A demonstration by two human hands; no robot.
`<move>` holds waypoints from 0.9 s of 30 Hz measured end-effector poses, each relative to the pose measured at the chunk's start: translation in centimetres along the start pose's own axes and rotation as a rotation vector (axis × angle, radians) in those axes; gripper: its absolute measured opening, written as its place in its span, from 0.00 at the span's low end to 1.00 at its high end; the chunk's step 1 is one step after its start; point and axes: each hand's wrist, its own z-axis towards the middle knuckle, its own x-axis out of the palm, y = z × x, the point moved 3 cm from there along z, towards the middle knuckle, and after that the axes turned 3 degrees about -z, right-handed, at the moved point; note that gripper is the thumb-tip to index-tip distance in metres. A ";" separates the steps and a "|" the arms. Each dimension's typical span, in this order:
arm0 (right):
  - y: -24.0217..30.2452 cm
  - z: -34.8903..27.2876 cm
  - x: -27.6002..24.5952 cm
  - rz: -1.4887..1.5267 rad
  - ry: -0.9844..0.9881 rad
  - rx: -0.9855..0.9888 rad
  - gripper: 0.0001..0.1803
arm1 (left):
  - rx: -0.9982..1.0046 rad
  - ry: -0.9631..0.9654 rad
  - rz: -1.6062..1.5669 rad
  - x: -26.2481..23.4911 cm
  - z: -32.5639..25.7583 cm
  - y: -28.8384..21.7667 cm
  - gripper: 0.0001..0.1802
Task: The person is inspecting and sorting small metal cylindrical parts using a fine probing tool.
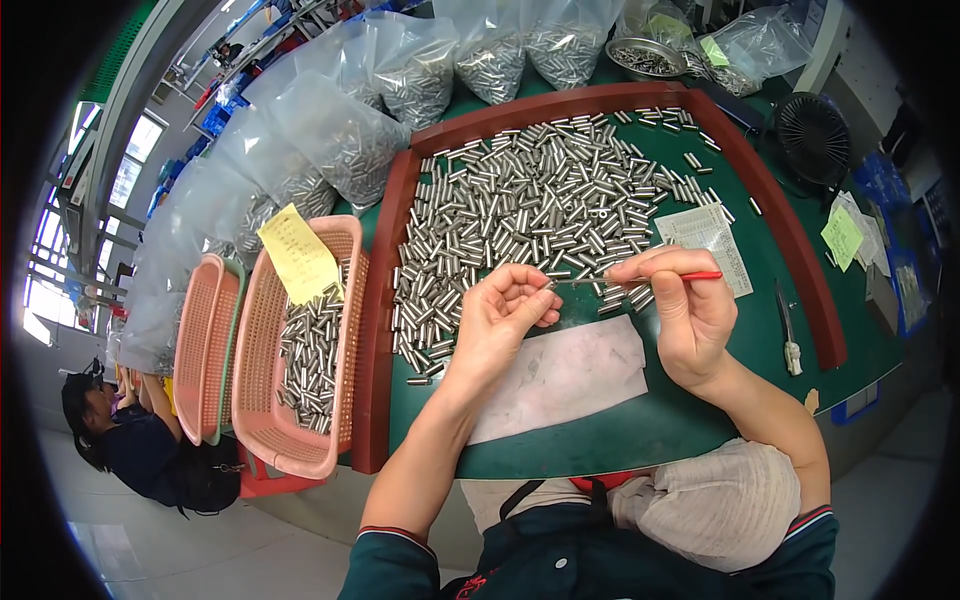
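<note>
My right hand is closed round a thin tool with a red handle. Its slim metal shaft points left, reaching the fingertips of my left hand. Those fingers are pinched together at the tip; whatever sits between them is too small and covered to make out. Both hands are above the near part of a large heap of short metal pins on a green table top. Below my left hand lies a whitish, stained cloth.
A dark red wooden frame borders the heap. To the left, a pink basket holds more pins and a yellow note. Several filled plastic bags line the back. Tweezers, a printed sheet and a fan are right.
</note>
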 end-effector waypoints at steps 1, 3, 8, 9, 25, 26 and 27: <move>-0.1 0.0 0.0 0.028 -0.016 0.048 0.05 | 0.024 -0.006 -0.009 0.0 0.0 0.1 0.06; -0.2 0.1 -0.1 0.045 -0.032 0.111 0.05 | 0.047 -0.012 -0.018 0.0 0.0 0.1 0.06; -1.3 -0.3 -0.2 0.080 -0.069 0.166 0.05 | -0.050 0.004 -0.075 -0.2 0.0 0.3 0.05; -1.3 -0.3 -0.1 0.072 -0.038 0.057 0.05 | -0.051 0.003 -0.075 -0.4 0.0 0.3 0.05; -1.4 -0.3 -0.4 0.212 -0.093 0.241 0.09 | -0.096 0.047 -0.207 -0.5 0.0 0.5 0.06; -1.4 -0.3 -0.3 0.197 -0.085 0.238 0.09 | -0.103 0.044 -0.210 -0.6 0.0 0.6 0.06; -1.3 -0.3 -0.3 0.195 -0.085 0.238 0.09 | -0.110 0.045 -0.214 -0.6 0.0 0.6 0.07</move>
